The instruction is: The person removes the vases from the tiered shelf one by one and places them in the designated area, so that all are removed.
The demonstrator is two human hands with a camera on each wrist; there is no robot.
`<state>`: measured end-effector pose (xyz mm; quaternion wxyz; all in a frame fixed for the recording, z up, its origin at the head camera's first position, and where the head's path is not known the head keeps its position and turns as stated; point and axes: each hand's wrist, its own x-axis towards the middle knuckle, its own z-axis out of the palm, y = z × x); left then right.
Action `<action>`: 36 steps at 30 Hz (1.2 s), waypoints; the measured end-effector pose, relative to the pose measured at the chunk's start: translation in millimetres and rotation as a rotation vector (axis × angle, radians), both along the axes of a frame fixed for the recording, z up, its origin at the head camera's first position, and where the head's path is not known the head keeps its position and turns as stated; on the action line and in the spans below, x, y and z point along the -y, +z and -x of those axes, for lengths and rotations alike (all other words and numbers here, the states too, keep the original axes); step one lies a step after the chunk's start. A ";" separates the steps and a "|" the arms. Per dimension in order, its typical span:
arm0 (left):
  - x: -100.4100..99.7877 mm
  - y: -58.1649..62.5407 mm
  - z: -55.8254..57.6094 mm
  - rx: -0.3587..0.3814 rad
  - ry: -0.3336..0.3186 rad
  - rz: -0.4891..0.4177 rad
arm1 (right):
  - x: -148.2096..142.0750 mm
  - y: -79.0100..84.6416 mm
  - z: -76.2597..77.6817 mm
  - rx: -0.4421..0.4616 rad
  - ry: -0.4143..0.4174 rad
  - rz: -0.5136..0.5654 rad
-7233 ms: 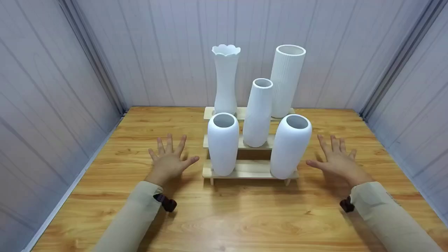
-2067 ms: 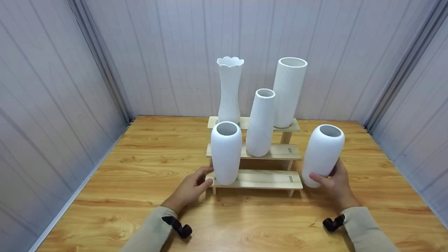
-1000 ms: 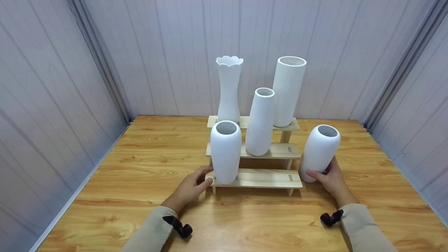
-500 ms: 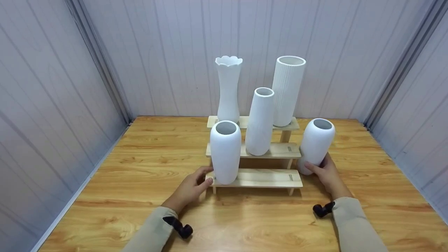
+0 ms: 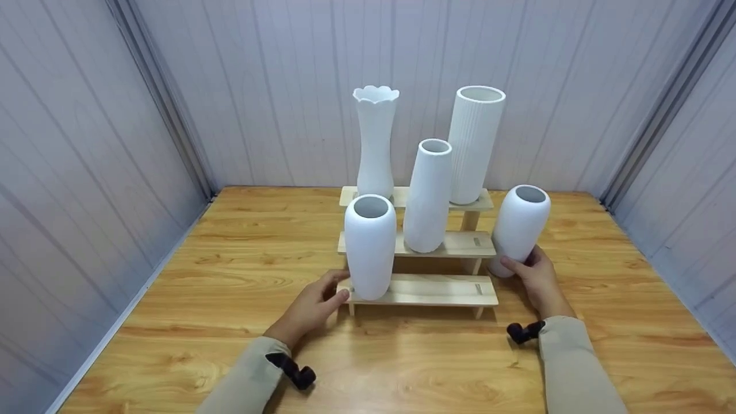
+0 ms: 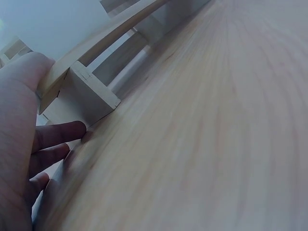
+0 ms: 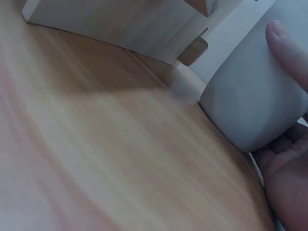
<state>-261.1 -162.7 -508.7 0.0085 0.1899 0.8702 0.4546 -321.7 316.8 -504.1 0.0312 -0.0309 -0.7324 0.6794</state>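
Note:
My right hand (image 5: 537,279) grips the lower part of a smooth white vase (image 5: 520,227), to the right of the stepped wooden stand (image 5: 440,290). In the right wrist view the base of the vase (image 7: 255,91) is right at the tabletop, with the thumb on one side and fingers round the other. My left hand (image 5: 313,302) holds the left end of the stand's lowest step. In the left wrist view its thumb lies on the board (image 6: 57,79), and the fingers are beside the stand's leg (image 6: 89,96). A matching vase (image 5: 371,250) stands upright on that step's left end.
On the middle step stands a slim tapered vase (image 5: 426,198). The top step bears a scalloped-rim vase (image 5: 375,144) and a ribbed cylinder vase (image 5: 476,146). Panelled walls (image 5: 276,98) enclose the wooden table (image 5: 241,241) behind and at both sides.
The right front vase has gone from the lowest step to the stand's right side, and lately farther back, with my right hand. My left hand has come to the stand's left end and stays there.

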 end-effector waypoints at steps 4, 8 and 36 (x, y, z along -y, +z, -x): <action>0.2 -0.2 0.9 0.013 -0.001 -0.002 | 0.1 0.4 0.6 0.001 -0.006 -0.010; 0.8 0.5 1.2 0.013 -0.001 -0.013 | 0.5 1.8 1.5 -0.011 -0.005 0.003; 0.5 -0.2 0.7 0.010 0.001 -0.006 | 2.4 68.5 -14.6 -0.315 -0.309 0.244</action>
